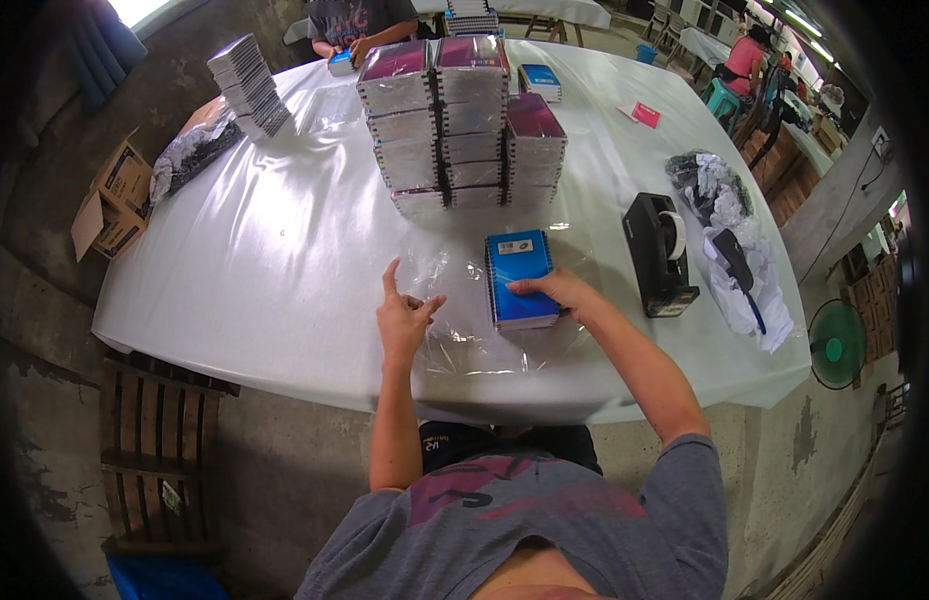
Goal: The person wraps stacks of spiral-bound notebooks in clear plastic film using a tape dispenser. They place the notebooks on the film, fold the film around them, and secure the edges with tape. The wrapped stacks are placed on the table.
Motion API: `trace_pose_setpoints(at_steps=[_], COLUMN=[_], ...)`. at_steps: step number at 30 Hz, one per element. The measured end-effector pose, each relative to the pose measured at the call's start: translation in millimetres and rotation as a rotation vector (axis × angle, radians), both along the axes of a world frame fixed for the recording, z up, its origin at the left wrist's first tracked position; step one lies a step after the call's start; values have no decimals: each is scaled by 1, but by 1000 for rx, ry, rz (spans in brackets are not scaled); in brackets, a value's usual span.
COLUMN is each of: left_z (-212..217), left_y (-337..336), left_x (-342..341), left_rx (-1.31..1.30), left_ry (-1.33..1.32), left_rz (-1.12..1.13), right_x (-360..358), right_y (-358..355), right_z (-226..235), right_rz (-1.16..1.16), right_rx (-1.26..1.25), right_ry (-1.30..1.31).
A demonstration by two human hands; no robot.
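Note:
A stack of blue spiral notebooks (521,262), the top one with a white label, lies in front of me on a sheet of clear plastic film (455,352). My right hand (557,292) grips the stack at its right side, thumb over the top cover and fingers down along the edge. Over the left edge of the film is my left hand (407,318), index finger stretched out and thumb apart, the other fingers partly curled. Nothing can be made out in it.
Wrapped notebook stacks (445,130) stand just beyond. A black tape dispenser (657,255) is to the right, near crumpled plastic (745,270). Across the white-covered table (235,290), a co-worker's hands (357,50) hold a blue notebook. A tall notebook pile (250,88) stands far left.

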State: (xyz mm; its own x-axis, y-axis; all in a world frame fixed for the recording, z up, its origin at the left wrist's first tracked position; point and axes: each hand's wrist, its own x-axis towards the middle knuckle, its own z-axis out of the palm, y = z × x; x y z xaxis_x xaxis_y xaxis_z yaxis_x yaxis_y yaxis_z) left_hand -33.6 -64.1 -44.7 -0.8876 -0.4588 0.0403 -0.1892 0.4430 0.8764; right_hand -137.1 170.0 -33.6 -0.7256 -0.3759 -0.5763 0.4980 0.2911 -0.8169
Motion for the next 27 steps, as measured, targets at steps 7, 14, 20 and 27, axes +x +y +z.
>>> trace_pose_setpoints(at_steps=[7, 14, 20, 27], left_z=[-17, 31, 23, 10], left_y=[-21, -5, -8, -10], left_x=[-10, -4, -8, -4], left_rx=[-73, 194, 122, 247], left_ry=[29, -183, -213, -208], left_rz=[-329, -431, -392, -395], right_x=[4, 2, -4, 0], right_y=[-3, 0, -1, 3], right_z=[11, -3, -2, 22], right_rz=[17, -17, 43, -46], right_rx=[17, -9, 3, -219], right_ry=[-22, 30, 8, -38])
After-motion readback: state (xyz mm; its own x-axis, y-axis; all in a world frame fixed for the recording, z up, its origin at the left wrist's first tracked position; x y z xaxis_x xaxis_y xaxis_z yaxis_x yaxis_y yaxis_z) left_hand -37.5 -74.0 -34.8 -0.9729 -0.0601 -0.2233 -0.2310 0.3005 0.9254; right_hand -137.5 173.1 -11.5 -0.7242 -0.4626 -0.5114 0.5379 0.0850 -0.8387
